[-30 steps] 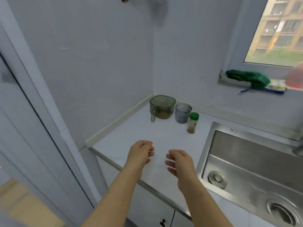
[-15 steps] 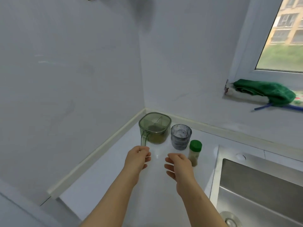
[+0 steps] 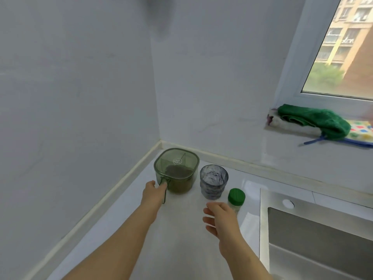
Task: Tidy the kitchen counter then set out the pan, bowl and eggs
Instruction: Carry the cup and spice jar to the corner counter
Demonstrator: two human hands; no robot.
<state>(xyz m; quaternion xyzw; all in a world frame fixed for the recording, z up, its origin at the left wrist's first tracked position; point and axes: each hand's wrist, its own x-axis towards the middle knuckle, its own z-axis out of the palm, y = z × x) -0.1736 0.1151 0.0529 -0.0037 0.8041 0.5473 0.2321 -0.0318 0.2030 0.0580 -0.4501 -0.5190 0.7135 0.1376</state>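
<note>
A green see-through lidded container (image 3: 177, 168) with a handle stands in the far corner of the white counter (image 3: 181, 239). My left hand (image 3: 153, 191) grips its handle. To the right of it stands a blue-grey tumbler (image 3: 214, 181), then a small spice jar with a green cap (image 3: 236, 197). My right hand (image 3: 221, 217) hovers with fingers loosely spread just in front of the spice jar and holds nothing. No pan, bowl or eggs are in view.
A steel sink (image 3: 319, 239) fills the counter's right side. On the window sill lie a green cloth (image 3: 314, 121) and a colourful dotted cloth (image 3: 361, 131). Walls close in the counter on the left and at the back.
I have leaned closer to the corner. My left hand went forward and took the green container's handle. My right hand moved toward the spice jar.
</note>
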